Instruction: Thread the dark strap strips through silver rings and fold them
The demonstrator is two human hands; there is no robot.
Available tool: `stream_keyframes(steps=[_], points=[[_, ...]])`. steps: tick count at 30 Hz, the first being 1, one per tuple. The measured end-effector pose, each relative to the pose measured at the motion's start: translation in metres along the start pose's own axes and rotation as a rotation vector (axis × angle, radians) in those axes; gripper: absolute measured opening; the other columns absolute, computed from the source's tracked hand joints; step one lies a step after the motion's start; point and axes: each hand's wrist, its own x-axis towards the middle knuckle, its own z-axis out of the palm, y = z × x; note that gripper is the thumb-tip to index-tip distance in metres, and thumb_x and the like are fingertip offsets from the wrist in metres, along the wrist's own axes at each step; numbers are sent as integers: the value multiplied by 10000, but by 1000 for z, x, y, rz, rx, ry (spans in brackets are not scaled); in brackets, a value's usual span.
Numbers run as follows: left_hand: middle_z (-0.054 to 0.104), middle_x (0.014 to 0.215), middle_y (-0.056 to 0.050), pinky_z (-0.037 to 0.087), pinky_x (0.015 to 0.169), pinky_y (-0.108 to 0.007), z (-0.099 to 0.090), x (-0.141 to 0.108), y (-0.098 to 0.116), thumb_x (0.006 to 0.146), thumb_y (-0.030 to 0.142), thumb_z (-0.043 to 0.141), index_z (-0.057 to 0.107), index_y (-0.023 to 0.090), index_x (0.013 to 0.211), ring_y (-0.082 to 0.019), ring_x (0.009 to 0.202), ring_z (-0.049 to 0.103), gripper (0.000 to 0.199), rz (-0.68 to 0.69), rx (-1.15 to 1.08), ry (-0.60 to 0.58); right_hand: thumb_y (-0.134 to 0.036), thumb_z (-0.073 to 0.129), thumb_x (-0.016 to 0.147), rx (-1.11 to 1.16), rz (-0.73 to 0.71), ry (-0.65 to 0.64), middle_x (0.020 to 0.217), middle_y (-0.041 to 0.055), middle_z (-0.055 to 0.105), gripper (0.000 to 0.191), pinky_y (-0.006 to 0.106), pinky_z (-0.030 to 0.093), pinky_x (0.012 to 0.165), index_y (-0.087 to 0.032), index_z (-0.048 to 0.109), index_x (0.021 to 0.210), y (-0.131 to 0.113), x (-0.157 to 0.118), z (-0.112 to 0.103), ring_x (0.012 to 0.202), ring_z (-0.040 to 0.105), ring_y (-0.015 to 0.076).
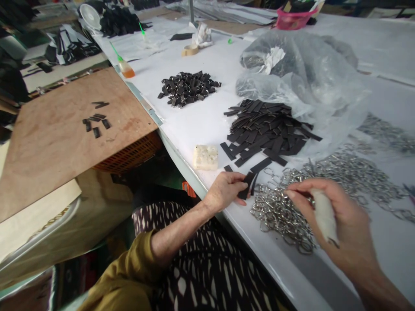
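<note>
My left hand (225,190) is at the table's near edge, its thumb and fingers closed on a short black strip (246,185). Just beyond it lie more loose strips and a large heap of black strips (266,129). My right hand (352,229) is over a pile of silver metal rings (279,216). A white, wrapped-looking stick-like tool (324,214) with a small dark tip rests in its grip. The right thumb and forefinger pinch together above the rings; whether a ring is between them, I cannot tell.
A cream block (205,157) sits left of the strips. Farther back are a pile of black looped pieces (189,88), a clear plastic bag (304,69), a tape roll (189,50) and an orange-filled bottle (125,67). A wooden board (65,125) adjoins at left.
</note>
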Motion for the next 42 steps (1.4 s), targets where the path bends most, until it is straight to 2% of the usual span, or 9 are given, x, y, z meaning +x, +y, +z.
stream_keyframes(steps=[5,10,13,25,27,31,34,38,42], points=[[602,656,-26,465,438,-163,1,-12,2,737,128,516,630,107,782,-83,575,554,124,39,8,29,-344,596,762,88,46,-33,810,21,642,142,262,481,560,-232,560,840,-19,12,-2,670,605,154],[615,664,-37,476,432,-196,0,-23,1,721,159,537,619,113,798,-118,594,586,122,-8,-112,-83,-267,584,779,112,-45,-75,796,13,636,83,240,480,586,-221,541,833,-26,21,20,699,610,136],[608,676,-30,464,441,-186,-2,-26,-4,723,158,526,632,123,808,-112,611,574,140,22,-98,-63,-245,577,789,98,-59,-118,814,17,636,66,230,468,578,-217,537,833,-25,22,30,710,607,131],[635,710,-24,471,591,-228,-7,-41,-3,819,171,443,682,180,908,-127,666,570,255,333,534,58,-249,556,801,139,-76,-369,663,-16,587,36,222,418,487,-221,552,779,-17,22,23,577,543,108],[633,727,-27,478,585,-232,-5,-42,-5,818,176,445,665,178,934,-131,674,578,248,315,463,44,-257,556,800,152,-63,-395,657,-17,590,49,223,414,480,-219,555,769,-16,23,21,566,540,107],[615,717,-10,496,552,-229,0,-40,-11,777,158,498,535,188,1144,-136,679,598,369,182,43,-69,-275,565,793,171,-67,-361,718,-2,615,58,222,423,491,-217,562,791,-16,25,19,633,579,124],[619,695,-5,505,547,-240,1,-39,-11,730,148,556,512,173,1151,-143,651,619,424,81,-210,-116,-273,574,796,131,-82,-248,772,4,636,60,227,443,522,-225,562,830,-19,22,19,686,605,137],[668,749,-38,516,571,-286,0,-40,-9,674,163,618,557,157,1072,-162,615,643,402,-11,-413,-49,-200,573,801,49,-184,-84,863,12,647,97,255,474,622,-240,551,886,-21,11,20,763,621,152],[672,706,-39,503,650,-280,-5,-41,-9,657,161,642,643,126,925,-137,617,634,271,7,-539,14,-88,527,807,85,-449,-280,1023,37,613,221,314,469,771,-247,518,960,-14,5,25,890,589,171]])
